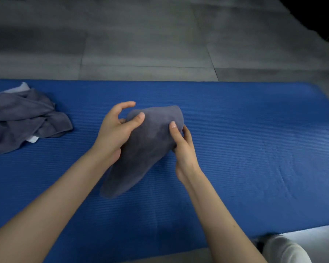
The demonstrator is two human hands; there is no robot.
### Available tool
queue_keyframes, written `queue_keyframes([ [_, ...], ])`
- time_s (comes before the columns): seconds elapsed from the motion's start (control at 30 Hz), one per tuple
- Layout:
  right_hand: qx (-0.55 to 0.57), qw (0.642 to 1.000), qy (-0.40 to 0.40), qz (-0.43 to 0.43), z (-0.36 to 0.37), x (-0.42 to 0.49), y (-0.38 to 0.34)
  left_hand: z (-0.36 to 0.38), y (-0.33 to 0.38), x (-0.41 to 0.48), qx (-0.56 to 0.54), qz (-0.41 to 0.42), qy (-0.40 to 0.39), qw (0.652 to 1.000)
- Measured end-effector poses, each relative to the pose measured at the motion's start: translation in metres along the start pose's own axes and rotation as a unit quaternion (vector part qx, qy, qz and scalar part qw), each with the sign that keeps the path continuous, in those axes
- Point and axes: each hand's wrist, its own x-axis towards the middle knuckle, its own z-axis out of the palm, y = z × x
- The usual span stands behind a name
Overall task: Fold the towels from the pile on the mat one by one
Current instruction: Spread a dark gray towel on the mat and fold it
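Lying crumpled at the left edge of the blue mat (254,130) is the pile of grey towels (23,118). Nearer the middle, the left hand (115,130) is pinching a folded grey towel (146,149) with its thumb on top, while the right hand (182,149) is gripping the towel's right side, its lower end touching the mat.

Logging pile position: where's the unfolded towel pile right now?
Head view: the pile lies on the blue mat at its far left, apart from the gray towel held at mid-mat.
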Motion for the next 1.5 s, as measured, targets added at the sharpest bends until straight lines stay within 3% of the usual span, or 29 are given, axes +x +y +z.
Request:
queue_keyframes([
  [0.1, 0.013, 0.998, -0.043, -0.043, 0.003, -0.006, -0.008, -0.017, 0.001, -0.003, -0.048, -0.010, 0.020, 0.999],
  [0.23, -0.005, 0.991, -0.081, -0.107, 0.006, -0.014, -0.019, -0.035, 0.000, -0.013, -0.023, 0.015, -0.036, 0.999],
  [0.3, -0.041, 0.983, -0.133, -0.122, 0.002, -0.014, -0.026, -0.043, -0.003, -0.017, 0.059, 0.058, -0.074, 0.994],
  [0.4, -0.145, 0.954, -0.221, -0.143, -0.006, -0.004, -0.037, -0.051, -0.003, -0.018, 0.270, 0.107, -0.105, 0.951],
  [0.5, -0.227, 0.926, -0.259, -0.154, -0.005, 0.013, -0.045, -0.047, -0.007, -0.015, 0.415, 0.117, -0.020, 0.902],
  [0.63, -0.305, 0.908, -0.229, -0.176, 0.008, 0.038, -0.046, -0.047, -0.018, 0.005, 0.474, 0.172, 0.088, 0.859],
  [0.8, -0.346, 0.897, -0.222, -0.161, 0.019, 0.060, -0.047, -0.055, -0.043, 0.028, 0.471, 0.180, 0.131, 0.854],
  [1.03, -0.375, 0.896, -0.206, -0.116, -0.009, 0.043, -0.048, -0.029, -0.037, 0.015, 0.443, 0.144, 0.036, 0.884],
  [1.23, -0.408, 0.900, -0.148, -0.034, -0.045, -0.034, -0.071, 0.007, 0.001, -0.058, 0.493, 0.167, 0.003, 0.854],
  [1.33, -0.464, 0.878, -0.116, -0.011, -0.061, -0.086, -0.110, 0.023, 0.037, -0.093, 0.516, 0.180, -0.024, 0.837],
  [1.5, -0.529, 0.843, -0.097, -0.005, -0.075, -0.166, -0.226, 0.059, 0.146, -0.149, 0.528, 0.122, -0.071, 0.837],
])
